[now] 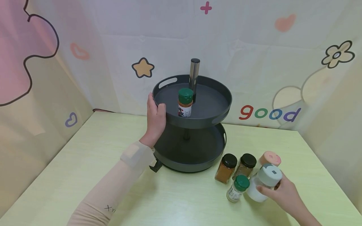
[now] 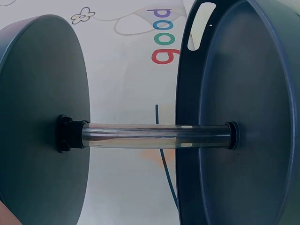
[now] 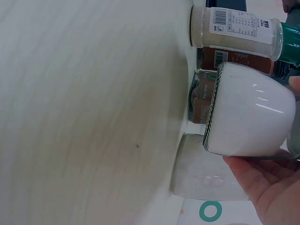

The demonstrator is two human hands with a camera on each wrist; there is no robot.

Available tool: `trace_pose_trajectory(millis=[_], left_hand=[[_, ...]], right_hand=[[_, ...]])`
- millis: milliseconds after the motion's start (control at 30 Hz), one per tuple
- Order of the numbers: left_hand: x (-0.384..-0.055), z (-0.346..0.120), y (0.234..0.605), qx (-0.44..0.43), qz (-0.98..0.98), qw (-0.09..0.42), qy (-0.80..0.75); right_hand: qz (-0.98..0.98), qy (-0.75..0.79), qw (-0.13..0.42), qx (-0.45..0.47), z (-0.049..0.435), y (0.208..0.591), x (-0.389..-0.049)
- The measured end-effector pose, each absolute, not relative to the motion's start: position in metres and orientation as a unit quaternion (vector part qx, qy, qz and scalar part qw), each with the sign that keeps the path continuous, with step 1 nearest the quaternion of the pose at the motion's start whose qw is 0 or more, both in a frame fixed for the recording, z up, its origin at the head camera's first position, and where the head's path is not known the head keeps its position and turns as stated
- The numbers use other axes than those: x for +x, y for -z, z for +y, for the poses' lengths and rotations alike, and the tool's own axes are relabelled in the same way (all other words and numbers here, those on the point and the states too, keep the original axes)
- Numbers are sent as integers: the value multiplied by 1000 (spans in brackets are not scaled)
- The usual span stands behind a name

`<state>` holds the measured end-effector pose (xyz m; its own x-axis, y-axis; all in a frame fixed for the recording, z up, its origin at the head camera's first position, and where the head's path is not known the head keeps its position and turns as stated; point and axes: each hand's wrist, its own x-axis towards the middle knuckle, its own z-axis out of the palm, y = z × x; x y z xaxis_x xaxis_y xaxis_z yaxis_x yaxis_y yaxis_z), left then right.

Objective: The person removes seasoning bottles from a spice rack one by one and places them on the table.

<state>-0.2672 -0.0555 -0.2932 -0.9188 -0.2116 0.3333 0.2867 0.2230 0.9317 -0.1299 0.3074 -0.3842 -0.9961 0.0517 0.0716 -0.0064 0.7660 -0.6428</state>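
My left hand (image 1: 156,121) rests on the left rim of the upper tray of a dark two-tier turntable rack (image 1: 198,123), fingers straight along its outer wall. A green-capped spice bottle (image 1: 185,106) stands on that tray. In the right hand (image 1: 284,191), thumb and fingers grip a grey-lidded jar (image 3: 253,112) of white contents, tilted, its base raised off the table in the right wrist view. Close beside it are a small green-capped bottle (image 1: 237,189), two black-capped spice jars (image 1: 225,169) and a pink-lidded jar (image 1: 270,158), partly hidden behind the held one.
The rack's lower tray (image 1: 189,166) sits on the pale green table (image 1: 175,201), a dark tab (image 1: 155,165) at its left front. A steel post (image 2: 154,136) joins the tiers. Behind hangs a printed cloth (image 1: 240,59).
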Motion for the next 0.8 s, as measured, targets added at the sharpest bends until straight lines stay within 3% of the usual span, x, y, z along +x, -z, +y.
trace_pose_trajectory(millis=[800], left_hand=[[-266, -55, 292, -19, -756, 193, 625]], right_hand=[[-943, -332, 6, -17, 303, 394, -132]])
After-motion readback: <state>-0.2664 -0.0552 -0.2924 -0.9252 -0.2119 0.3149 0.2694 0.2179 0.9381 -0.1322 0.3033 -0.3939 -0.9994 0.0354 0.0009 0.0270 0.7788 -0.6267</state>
